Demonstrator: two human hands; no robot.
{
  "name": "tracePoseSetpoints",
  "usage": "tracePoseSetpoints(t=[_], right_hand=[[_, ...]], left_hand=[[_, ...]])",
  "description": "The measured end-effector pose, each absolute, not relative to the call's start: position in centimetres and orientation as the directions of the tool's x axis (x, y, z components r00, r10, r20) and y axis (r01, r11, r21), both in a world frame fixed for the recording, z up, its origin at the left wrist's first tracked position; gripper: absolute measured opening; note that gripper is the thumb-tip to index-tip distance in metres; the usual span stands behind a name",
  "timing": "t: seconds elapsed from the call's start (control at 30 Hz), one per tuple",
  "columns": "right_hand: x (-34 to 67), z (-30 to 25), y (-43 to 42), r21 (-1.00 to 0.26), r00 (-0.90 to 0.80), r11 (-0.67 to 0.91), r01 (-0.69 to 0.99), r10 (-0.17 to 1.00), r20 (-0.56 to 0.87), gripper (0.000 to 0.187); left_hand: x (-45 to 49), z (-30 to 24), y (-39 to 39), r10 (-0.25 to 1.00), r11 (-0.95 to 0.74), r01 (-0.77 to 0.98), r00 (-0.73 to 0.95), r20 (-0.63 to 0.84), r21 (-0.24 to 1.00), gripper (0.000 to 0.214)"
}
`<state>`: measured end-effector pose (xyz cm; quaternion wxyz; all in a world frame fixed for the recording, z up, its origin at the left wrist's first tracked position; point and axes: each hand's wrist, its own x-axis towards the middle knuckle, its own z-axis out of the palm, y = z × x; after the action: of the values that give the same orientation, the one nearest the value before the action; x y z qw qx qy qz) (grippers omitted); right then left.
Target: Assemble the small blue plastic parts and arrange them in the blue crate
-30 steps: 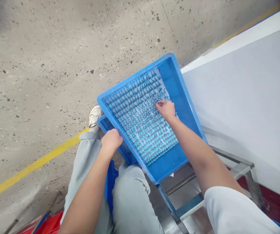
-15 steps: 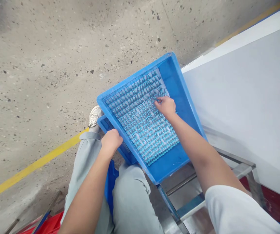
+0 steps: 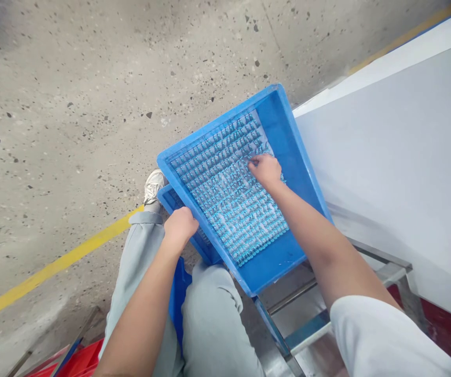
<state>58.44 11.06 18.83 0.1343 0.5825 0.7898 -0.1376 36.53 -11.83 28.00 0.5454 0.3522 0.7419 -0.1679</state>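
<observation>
A blue plastic tray (image 3: pixel 229 125) stands tilted in front of me. Rows of small teal-and-grey parts (image 3: pixel 217 183), too small to name, lie on a pale sheet inside it. Over the upper right of these rows, my right hand (image 3: pixel 266 170) is closed in a pinch, its fingertips among the parts. Whatever sits between them is too small to make out. My left hand (image 3: pixel 180 226) forms a fist against the outside of the tray's left wall. Its fingers are turned away, so what they grip is hidden.
Beneath the upper tray is a second blue tray (image 3: pixel 166 198), partly covered. A metal frame (image 3: pixel 307 335) stands below right, beside a large white panel (image 3: pixel 398 157). Red plastic (image 3: pixel 86 361) shows at the lower left. A yellow line (image 3: pixel 64 264) crosses the speckled floor.
The right hand has shifted very slightly up and left over the same rows. The left hand and tray keep their places, with only a tiny shift of the whole view.
</observation>
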Motion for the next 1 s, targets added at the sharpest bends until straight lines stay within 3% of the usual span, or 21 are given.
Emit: tracePoseSetpoints(t=[0.57,1.0], right_hand=[[58.9,18.2,11.3,-0.069,-0.309,0.306,0.95,0.875,-0.374,0.033],[58.9,19.2,11.5,-0.14,-0.161,0.118,0.983,0.923,-0.35,0.029]], left_hand=[[36.5,27.9,-11.9,0.343,0.699,0.702,-0.161,-0.925,0.137,0.033],[36.6,27.7,-12.0,0.341,0.698,0.704,-0.165,-0.926,0.131,0.034]])
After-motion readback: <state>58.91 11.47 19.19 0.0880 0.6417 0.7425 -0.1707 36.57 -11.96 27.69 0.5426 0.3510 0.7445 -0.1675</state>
